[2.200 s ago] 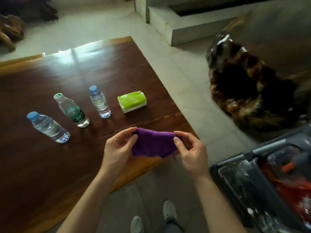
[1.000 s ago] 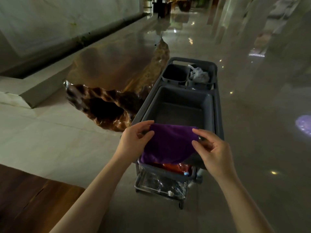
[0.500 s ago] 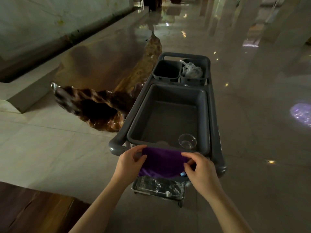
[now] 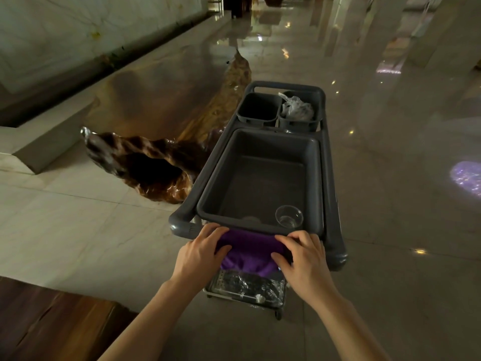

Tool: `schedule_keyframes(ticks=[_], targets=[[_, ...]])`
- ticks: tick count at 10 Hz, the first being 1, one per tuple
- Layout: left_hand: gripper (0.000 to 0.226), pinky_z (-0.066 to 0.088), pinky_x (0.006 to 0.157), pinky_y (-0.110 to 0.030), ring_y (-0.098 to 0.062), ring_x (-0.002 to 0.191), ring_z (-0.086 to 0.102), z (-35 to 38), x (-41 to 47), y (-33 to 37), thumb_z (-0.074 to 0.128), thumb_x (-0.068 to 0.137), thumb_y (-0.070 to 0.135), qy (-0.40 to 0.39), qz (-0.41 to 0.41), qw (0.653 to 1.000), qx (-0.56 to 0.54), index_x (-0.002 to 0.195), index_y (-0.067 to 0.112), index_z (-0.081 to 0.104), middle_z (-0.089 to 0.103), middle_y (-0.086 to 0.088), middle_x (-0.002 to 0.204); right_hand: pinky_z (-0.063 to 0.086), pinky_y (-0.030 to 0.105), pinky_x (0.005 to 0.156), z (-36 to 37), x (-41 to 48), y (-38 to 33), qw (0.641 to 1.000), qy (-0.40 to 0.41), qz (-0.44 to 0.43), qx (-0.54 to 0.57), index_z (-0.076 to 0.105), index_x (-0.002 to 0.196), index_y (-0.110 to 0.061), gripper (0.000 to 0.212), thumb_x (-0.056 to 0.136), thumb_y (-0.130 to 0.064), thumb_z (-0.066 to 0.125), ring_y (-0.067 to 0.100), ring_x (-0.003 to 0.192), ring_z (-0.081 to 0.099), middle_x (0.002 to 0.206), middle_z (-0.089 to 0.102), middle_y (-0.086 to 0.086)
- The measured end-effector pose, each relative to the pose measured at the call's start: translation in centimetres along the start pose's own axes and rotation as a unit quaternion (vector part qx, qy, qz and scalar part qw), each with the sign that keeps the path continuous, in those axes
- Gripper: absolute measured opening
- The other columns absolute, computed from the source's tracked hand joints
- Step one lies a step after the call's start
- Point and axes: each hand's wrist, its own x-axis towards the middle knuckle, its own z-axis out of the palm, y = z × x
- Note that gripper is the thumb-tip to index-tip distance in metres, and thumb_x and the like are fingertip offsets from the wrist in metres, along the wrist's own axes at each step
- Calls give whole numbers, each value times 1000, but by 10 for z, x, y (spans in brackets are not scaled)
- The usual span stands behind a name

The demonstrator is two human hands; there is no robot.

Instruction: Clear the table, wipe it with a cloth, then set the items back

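A purple cloth [image 4: 248, 252] hangs over the near handle bar of a grey cart [image 4: 335, 194]. My left hand [image 4: 200, 252] grips the cloth's left side and my right hand [image 4: 303, 259] grips its right side, fingers curled over the bar. A corner of the dark wooden table [image 4: 52, 324] shows at the bottom left. The bottles and the tissue pack are out of view.
The cart's large grey tub [image 4: 234, 165] holds a clear plastic cup [image 4: 289, 217]. Two small bins [image 4: 257, 108] stand at its far end, one holding a plastic bag [image 4: 296, 108]. A glossy carved wooden bench [image 4: 161, 142] lies left of the cart. Polished floor stretches to the right.
I turned from the table to the cart. Both hands carried the purple cloth down onto the cart's near handle bar, where it now hangs.
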Motion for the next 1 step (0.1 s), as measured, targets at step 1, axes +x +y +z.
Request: schedule_keyframes(ticks=[1], targets=[[46,61,86,-34,-15,107,67,1,0,-1,56,98,43,0,-3,999,32,141,28,49,51,7,143,39,33,102,-10,-2,-2,998,17,19,51,66,128,-23,43,89,-41,68,14,112,54,119,56,-9]])
